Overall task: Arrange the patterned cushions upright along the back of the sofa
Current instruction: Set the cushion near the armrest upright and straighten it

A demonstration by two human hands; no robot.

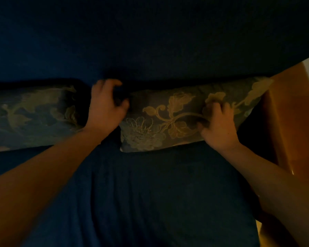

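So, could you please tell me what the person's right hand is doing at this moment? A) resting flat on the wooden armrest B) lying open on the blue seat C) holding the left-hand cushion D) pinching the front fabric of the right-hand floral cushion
D: the right hand has its fingers bunched into the patterned face of the right-hand cushion, gathering fabric, clear of the wooden armrest beside it.

Two patterned cushions [30,114] [168,120], two hands [105,107] [219,127], one blue sofa [150,41], one wooden armrest [292,113].
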